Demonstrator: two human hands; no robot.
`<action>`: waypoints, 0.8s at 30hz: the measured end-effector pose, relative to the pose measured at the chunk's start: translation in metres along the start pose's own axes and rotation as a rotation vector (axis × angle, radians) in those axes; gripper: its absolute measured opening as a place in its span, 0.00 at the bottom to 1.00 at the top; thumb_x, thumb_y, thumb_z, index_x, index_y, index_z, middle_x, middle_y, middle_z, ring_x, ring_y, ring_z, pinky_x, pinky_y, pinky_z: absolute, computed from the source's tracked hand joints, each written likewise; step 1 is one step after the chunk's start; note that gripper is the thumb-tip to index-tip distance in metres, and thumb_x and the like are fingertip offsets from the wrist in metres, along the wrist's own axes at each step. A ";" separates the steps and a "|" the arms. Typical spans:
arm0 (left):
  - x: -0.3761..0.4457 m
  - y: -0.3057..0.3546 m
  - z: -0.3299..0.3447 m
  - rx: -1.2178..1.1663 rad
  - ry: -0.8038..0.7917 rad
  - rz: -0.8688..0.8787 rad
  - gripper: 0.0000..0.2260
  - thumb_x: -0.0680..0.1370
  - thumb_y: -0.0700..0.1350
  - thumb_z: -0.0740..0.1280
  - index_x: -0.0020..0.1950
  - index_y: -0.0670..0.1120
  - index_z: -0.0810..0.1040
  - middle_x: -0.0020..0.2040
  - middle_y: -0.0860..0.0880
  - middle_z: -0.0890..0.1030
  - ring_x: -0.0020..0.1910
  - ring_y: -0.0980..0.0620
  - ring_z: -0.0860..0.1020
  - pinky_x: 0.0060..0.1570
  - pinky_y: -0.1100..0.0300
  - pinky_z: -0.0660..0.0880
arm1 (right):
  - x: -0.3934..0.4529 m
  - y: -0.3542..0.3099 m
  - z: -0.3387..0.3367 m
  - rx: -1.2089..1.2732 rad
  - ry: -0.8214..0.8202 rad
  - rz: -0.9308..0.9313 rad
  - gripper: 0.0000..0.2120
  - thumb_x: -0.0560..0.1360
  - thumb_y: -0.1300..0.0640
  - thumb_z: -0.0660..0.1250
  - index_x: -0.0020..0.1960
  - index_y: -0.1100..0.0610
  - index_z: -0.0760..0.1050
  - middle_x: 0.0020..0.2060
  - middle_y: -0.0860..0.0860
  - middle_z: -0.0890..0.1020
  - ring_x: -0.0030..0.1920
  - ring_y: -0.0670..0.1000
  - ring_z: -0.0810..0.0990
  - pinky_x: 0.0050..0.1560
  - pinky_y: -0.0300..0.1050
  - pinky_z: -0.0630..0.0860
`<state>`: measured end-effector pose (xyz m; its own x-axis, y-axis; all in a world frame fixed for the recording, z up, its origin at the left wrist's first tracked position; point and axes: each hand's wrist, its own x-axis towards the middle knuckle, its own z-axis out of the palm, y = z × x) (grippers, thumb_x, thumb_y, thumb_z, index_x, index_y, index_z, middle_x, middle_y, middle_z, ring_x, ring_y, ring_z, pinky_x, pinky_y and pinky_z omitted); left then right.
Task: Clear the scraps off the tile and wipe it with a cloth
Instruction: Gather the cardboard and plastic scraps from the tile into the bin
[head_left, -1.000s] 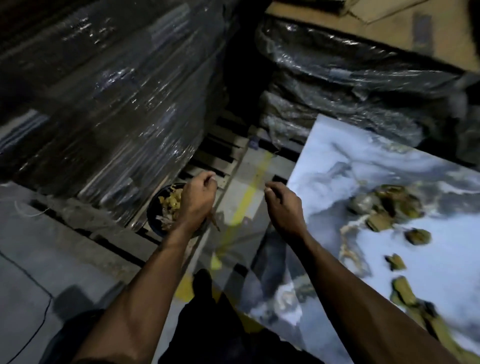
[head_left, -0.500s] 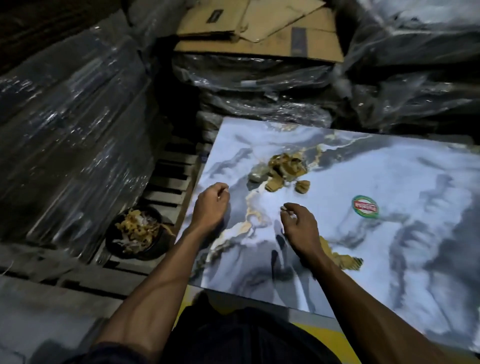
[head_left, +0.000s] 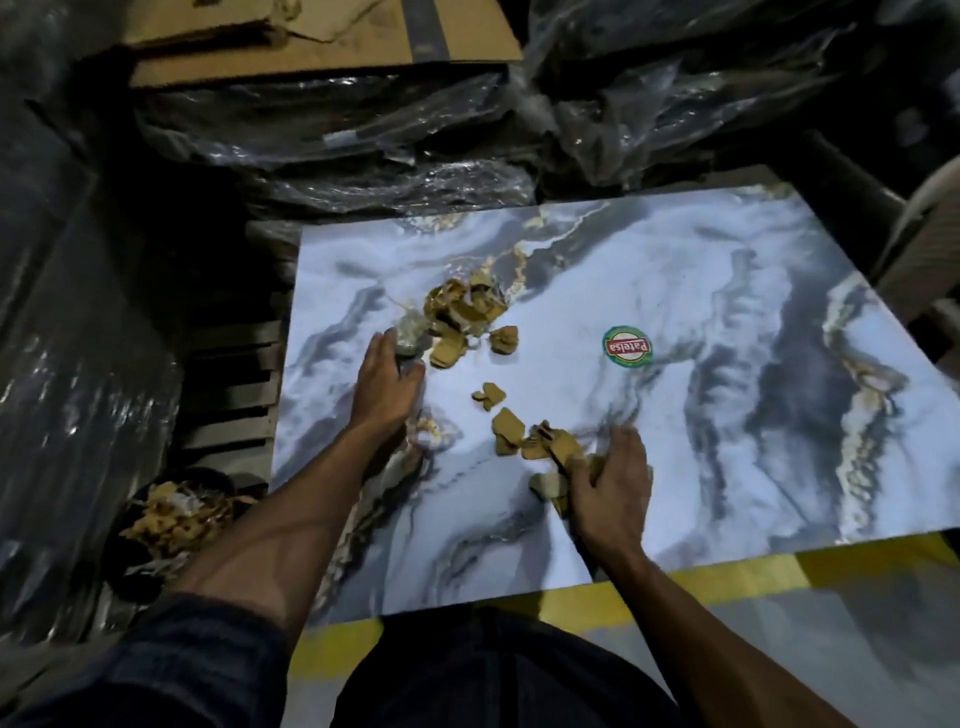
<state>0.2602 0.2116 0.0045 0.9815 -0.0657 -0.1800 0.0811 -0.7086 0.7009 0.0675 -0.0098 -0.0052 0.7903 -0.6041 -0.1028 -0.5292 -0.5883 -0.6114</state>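
On the floor in front of you lies the big marbled tile (head_left: 701, 322), grey and white with gold veins, its near edge along a yellow line (head_left: 597, 603) painted on the concrete. Your left hand (head_left: 384, 387) rests palm down on the tile's left part, fingers stretched toward a crumpled grey lump (head_left: 410, 332) at the near corner of the far heap of scraps (head_left: 462, 312); the fingertips touch or nearly touch that lump, and you grip nothing with it as far as can be seen. That heap of tan, cardboard-like bits sits near the tile's middle, with one loose piece (head_left: 505, 339) just beside it to the right.

Your right hand (head_left: 613, 488) is lower on the tile, fingers curled down over the near cluster of scraps (head_left: 545, 447). It is blurred, so you cannot tell whether it holds pieces or only presses on them. Two small bits (head_left: 488, 396) lie between the two heaps.

A round red and green sticker (head_left: 627, 347) is stuck to the tile, right of the far heap and well apart from both hands.

Off the tile's left edge, near your left forearm, a dark bowl (head_left: 130, 566) on the floor holds more tan scraps. Plastic-wrapped stacks (head_left: 363, 156) and flattened cardboard (head_left: 322, 41) stand beyond the tile's far edge.
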 end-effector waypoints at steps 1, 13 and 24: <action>0.006 0.000 0.001 0.014 -0.019 0.004 0.28 0.81 0.49 0.61 0.79 0.45 0.56 0.79 0.45 0.55 0.78 0.47 0.54 0.76 0.53 0.54 | 0.000 -0.006 0.009 -0.058 0.011 -0.008 0.32 0.76 0.45 0.53 0.75 0.60 0.61 0.75 0.60 0.62 0.75 0.59 0.58 0.74 0.56 0.54; 0.055 -0.006 0.002 -0.120 0.006 0.263 0.16 0.77 0.59 0.54 0.45 0.49 0.73 0.46 0.47 0.77 0.50 0.46 0.75 0.51 0.53 0.71 | 0.045 -0.104 0.098 -0.099 -0.016 -0.056 0.38 0.75 0.40 0.41 0.77 0.62 0.54 0.77 0.62 0.56 0.77 0.61 0.55 0.75 0.56 0.51; 0.107 0.027 0.016 -0.060 -0.233 0.216 0.32 0.75 0.68 0.54 0.77 0.57 0.57 0.79 0.50 0.57 0.78 0.51 0.54 0.76 0.49 0.53 | 0.123 -0.077 0.048 0.318 -0.072 -0.057 0.29 0.80 0.45 0.54 0.78 0.54 0.53 0.76 0.52 0.58 0.76 0.51 0.55 0.75 0.47 0.53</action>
<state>0.3646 0.1741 -0.0068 0.9114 -0.3741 -0.1716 -0.1074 -0.6186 0.7784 0.2201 -0.0129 -0.0082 0.8415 -0.5290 -0.1096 -0.3696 -0.4158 -0.8310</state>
